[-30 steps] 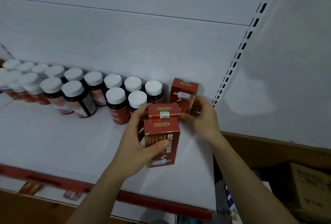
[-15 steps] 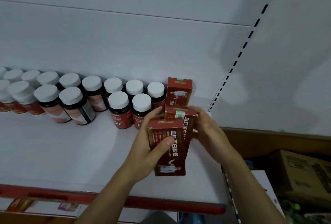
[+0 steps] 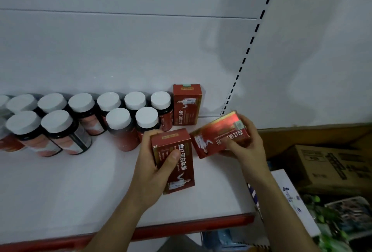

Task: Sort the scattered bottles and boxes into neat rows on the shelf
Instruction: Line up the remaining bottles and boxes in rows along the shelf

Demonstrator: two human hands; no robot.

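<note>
On the white shelf [image 3: 70,187], my left hand [image 3: 153,173] grips an upright red box [image 3: 177,163], thumb across its front. My right hand [image 3: 245,147] holds a second red box [image 3: 217,137] tilted on its side just right of the first, lifted off the shelf. A third red box [image 3: 187,104] stands upright against the back wall. Left of it, several dark bottles with white caps [image 3: 120,119] stand in two rows along the back.
The shelf's front edge is a red strip [image 3: 181,229]. A slotted upright [image 3: 247,50] marks the shelf's right end. Beyond it, lower down, lie cardboard cartons [image 3: 326,167] and packaged goods [image 3: 342,217].
My right hand has pulled the second box out from behind the first and tilted it sideways to the right. The left hand still holds its box upright.
</note>
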